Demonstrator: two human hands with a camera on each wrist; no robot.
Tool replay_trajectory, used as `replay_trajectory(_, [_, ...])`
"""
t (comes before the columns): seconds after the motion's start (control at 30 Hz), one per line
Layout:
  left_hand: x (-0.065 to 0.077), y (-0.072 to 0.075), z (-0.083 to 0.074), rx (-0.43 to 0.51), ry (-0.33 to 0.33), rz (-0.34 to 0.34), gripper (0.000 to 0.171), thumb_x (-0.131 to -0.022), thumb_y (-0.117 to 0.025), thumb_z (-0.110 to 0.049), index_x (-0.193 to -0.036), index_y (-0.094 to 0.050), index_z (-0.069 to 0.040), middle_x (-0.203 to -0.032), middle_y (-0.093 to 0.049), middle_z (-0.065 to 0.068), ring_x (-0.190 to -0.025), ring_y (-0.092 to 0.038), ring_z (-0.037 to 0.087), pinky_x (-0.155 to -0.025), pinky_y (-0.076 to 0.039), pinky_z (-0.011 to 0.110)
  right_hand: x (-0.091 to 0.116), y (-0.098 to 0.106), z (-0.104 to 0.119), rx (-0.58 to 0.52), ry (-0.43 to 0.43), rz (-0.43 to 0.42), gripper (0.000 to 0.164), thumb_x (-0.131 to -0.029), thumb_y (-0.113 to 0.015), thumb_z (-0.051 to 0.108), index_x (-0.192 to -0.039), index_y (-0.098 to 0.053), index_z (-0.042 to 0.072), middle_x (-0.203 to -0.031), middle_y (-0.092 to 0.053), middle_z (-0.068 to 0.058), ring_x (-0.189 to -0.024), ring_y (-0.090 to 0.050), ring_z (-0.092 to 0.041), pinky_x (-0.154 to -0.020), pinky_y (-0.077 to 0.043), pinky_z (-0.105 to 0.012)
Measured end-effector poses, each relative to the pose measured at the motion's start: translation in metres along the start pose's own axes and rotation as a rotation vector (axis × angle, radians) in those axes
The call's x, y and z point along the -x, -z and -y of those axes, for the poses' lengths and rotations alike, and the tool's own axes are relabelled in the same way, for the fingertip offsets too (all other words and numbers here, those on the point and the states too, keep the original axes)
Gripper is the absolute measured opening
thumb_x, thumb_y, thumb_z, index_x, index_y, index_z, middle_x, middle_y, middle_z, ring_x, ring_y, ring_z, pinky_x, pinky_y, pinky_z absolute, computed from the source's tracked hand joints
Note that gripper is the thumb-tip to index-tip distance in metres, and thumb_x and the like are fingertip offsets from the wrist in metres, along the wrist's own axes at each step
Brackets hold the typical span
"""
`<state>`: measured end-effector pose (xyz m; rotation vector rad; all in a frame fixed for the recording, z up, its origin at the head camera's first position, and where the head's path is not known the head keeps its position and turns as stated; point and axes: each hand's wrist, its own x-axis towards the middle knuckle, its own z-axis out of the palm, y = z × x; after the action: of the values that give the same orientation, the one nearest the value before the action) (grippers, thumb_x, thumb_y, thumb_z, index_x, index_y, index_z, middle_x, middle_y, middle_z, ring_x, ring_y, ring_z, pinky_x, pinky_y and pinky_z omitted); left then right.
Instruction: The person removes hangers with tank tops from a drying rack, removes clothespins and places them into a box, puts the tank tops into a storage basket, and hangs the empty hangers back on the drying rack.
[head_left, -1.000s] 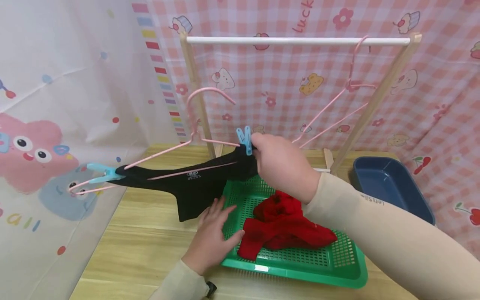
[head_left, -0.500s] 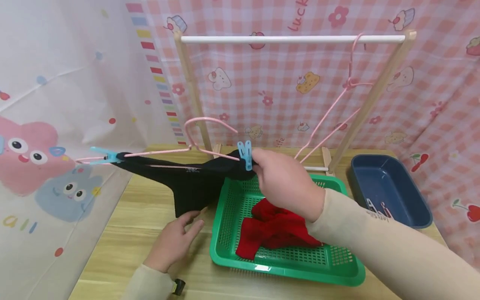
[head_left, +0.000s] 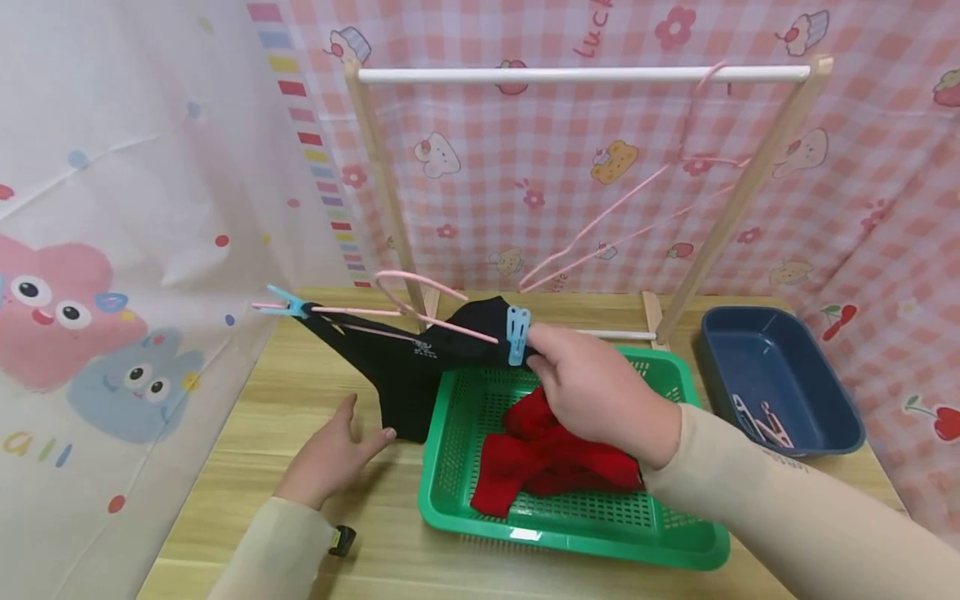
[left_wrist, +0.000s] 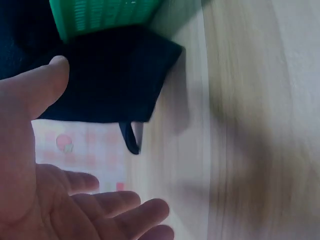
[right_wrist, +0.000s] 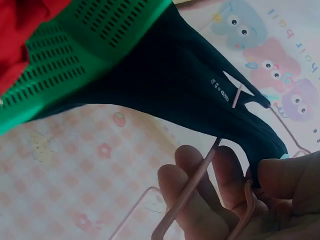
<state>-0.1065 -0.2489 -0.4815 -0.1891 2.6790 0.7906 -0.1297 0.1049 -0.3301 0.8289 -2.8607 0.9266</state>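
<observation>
A black garment (head_left: pixel 408 379) with a small white print hangs from a pink hanger (head_left: pixel 420 279), held by a blue clothespin (head_left: pixel 517 335) at its right end and another blue clothespin (head_left: pixel 288 304) at its left. My right hand (head_left: pixel 603 392) pinches the garment's right corner together with the hanger's end, beside the clothespin. In the right wrist view the pink wire runs across those fingers (right_wrist: pixel 190 195). My left hand (head_left: pixel 330 458) is spread low over the table, its thumb tip near the garment's bottom edge. Nothing lies in that palm in the left wrist view.
A green basket (head_left: pixel 573 546) holds a red garment (head_left: pixel 555 467), under my right forearm. Behind stands a wooden rack with a white bar (head_left: pixel 585 75), bearing another pink hanger (head_left: pixel 637 179). A blue tub (head_left: pixel 780 342) with several clothespins (head_left: pixel 761 421) sits at right.
My right hand has lowered the hanger and shifted it rightward, tilting its hook down. My left hand has moved away from the basket to the left. The hanger on the bar has swung left.
</observation>
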Motion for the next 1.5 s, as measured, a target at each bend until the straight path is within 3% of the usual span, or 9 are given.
replay_trajectory(0.27, [-0.017,-0.008,-0.004,0.001,-0.048,0.055,0.108,-0.096,-0.062,-0.068,-0.169,-0.01,-0.007,-0.163,-0.04,0.03,-0.148,-0.042,0.05,-0.117,-0.037,0.066,0.024,-0.001,-0.023,-0.04,-0.012,-0.008,0.027,-0.104,-0.061,0.006,-0.125,-0.068,0.021,-0.109,-0.075,0.004,-0.08,-0.055,-0.013,-0.074,-0.045,-0.033])
replay_trajectory(0.47, [-0.025,-0.009,-0.01,0.006,-0.092,0.081,0.112,-0.09,-0.075,-0.063,-0.17,-0.011,-0.019,-0.171,-0.03,0.02,-0.153,-0.037,0.047,-0.119,-0.035,0.066,0.046,0.005,-0.046,-0.039,-0.044,-0.018,0.017,-0.103,-0.063,0.004,-0.103,-0.064,0.021,-0.083,-0.062,0.007,-0.071,-0.049,-0.01,-0.067,-0.043,-0.028])
replay_trajectory(0.67, [-0.029,-0.013,-0.019,-0.029,-0.107,0.099,0.113,-0.087,-0.079,-0.06,-0.17,-0.015,-0.017,-0.172,-0.031,0.015,-0.154,-0.037,0.045,-0.12,-0.035,0.064,0.071,0.014,-0.069,-0.099,-0.087,0.024,0.018,-0.104,-0.061,0.005,-0.097,-0.058,0.02,-0.071,-0.046,0.007,-0.057,-0.039,-0.004,-0.057,-0.04,-0.026])
replay_trajectory(0.8, [-0.034,-0.014,-0.024,-0.042,-0.13,0.106,0.11,-0.087,-0.08,-0.054,-0.17,-0.018,-0.017,-0.169,-0.036,0.016,-0.153,-0.039,0.042,-0.121,-0.036,0.061,0.086,0.016,-0.082,-0.123,-0.108,0.041,0.014,-0.105,-0.061,0.005,-0.107,-0.063,0.019,-0.071,-0.044,0.008,-0.056,-0.036,-0.002,-0.055,-0.038,-0.026])
replay_trajectory(0.97, [-0.041,-0.017,-0.027,-0.062,-0.152,0.1,0.108,-0.084,-0.083,-0.044,-0.169,-0.022,-0.018,-0.167,-0.041,0.016,-0.151,-0.044,0.039,-0.12,-0.039,0.057,0.101,0.015,-0.098,-0.101,-0.077,0.005,0.03,-0.103,-0.062,0.003,-0.128,-0.067,0.019,-0.087,-0.062,0.011,-0.07,-0.046,-0.001,-0.063,-0.041,-0.025])
replay_trajectory(1.07, [-0.045,-0.017,-0.029,-0.077,-0.174,0.1,0.111,-0.082,-0.084,-0.045,-0.169,-0.021,-0.017,-0.165,-0.043,0.018,-0.149,-0.047,0.04,-0.119,-0.041,0.057,0.107,0.014,-0.107,-0.103,-0.051,-0.015,0.03,-0.103,-0.063,0.002,-0.127,-0.068,0.019,-0.093,-0.066,0.011,-0.076,-0.05,-0.001,-0.066,-0.042,-0.024])
replay_trajectory(1.3, [-0.052,-0.016,-0.038,-0.04,-0.181,0.104,0.092,-0.099,-0.065,-0.047,-0.17,-0.011,-0.025,-0.164,-0.043,0.02,-0.146,-0.049,0.042,-0.118,-0.041,0.058,0.118,0.014,-0.123,-0.079,-0.066,-0.03,0.033,-0.102,-0.065,0.003,-0.131,-0.068,0.02,-0.119,-0.076,0.002,-0.095,-0.06,0.005,-0.077,-0.051,-0.02])
replay_trajectory(1.37, [-0.054,-0.016,-0.039,-0.033,-0.178,0.112,0.087,-0.101,-0.062,-0.041,-0.17,-0.011,-0.024,-0.164,-0.043,0.02,-0.145,-0.05,0.041,-0.118,-0.041,0.058,0.121,0.015,-0.126,-0.075,-0.076,-0.024,0.034,-0.103,-0.064,0.004,-0.133,-0.067,0.019,-0.123,-0.076,0.001,-0.1,-0.061,0.005,-0.08,-0.052,-0.019])
replay_trajectory(1.5, [-0.06,-0.016,-0.041,-0.05,-0.225,0.126,0.074,-0.108,-0.05,-0.032,-0.17,-0.013,-0.013,-0.165,-0.04,0.022,-0.14,-0.055,0.039,-0.117,-0.044,0.056,0.127,0.016,-0.133,-0.05,-0.074,-0.032,0.03,-0.102,-0.065,0.002,-0.125,-0.069,0.021,-0.115,-0.076,0.004,-0.093,-0.059,0.004,-0.075,-0.049,-0.02])
